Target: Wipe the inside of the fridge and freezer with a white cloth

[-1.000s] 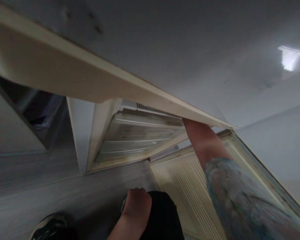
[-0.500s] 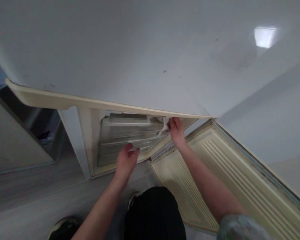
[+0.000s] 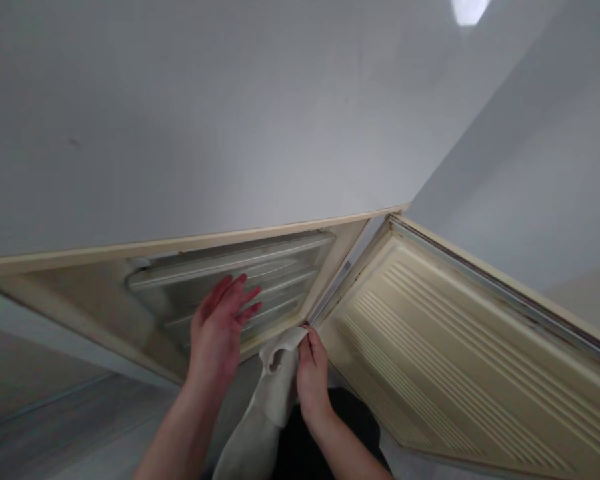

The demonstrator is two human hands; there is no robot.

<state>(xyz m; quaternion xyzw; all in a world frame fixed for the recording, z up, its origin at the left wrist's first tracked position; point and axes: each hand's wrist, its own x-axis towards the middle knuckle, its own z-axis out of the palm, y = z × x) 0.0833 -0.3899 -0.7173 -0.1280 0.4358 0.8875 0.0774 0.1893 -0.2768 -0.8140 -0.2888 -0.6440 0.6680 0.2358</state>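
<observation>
My right hand (image 3: 313, 377) pinches the upper edge of a pale grey cloth (image 3: 276, 387), below the hinge corner of an open fridge-like cabinet. The cloth hangs in folds toward the bottom of the view, partly over my dark-clad knee. My left hand (image 3: 219, 327) is raised in front of the cabinet opening, fingers spread and holding nothing. Behind that hand, inside the compartment, are ridged metallic-looking shelf plates (image 3: 275, 267) stacked one above another. The hand covers part of them.
The cream ribbed door (image 3: 430, 347) stands wide open to the right. The cabinet's white top (image 3: 205, 120) spreads above the opening, with a cream edge strip (image 3: 280, 230) along its front. Grey floor (image 3: 105, 413) shows at the lower left.
My right hand has drawn the cloth out of the compartment, down and toward me. My left hand has risen slightly leftward with fingers more spread. The view has turned.
</observation>
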